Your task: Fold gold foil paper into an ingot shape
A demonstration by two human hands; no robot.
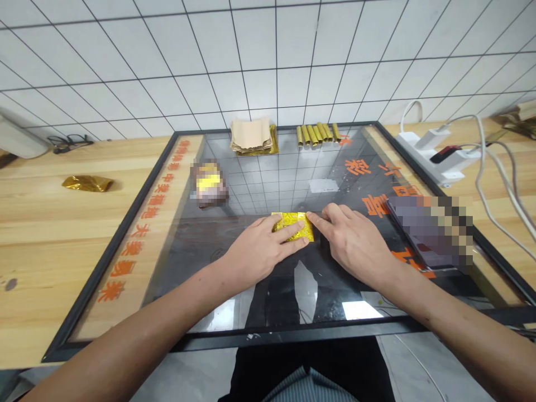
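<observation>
A small sheet of shiny gold foil paper [287,219] lies on the black-framed glass panel [247,268] in front of me. My left hand [259,245] rests on this sheet, fingers spread and pressing it flat. With its index finger stretched out, my right hand [349,240] touches the sheet's upper right corner. The other fingers of that hand are curled, and its thumb is hidden. Toward the back, a stack of tan paper sheets [251,135] has gold showing at its edges. Several rolled gold tubes [318,134] lie in a row to its right.
A blurred-out item [209,184] sits left of my hands. On the right lies a blurred-out flat device [427,231], near a white power strip [427,156] with cables. Crumpled gold foil [87,183] and dark glasses [70,143] lie left on the wooden table [33,240]. Behind stands a tiled wall [251,50].
</observation>
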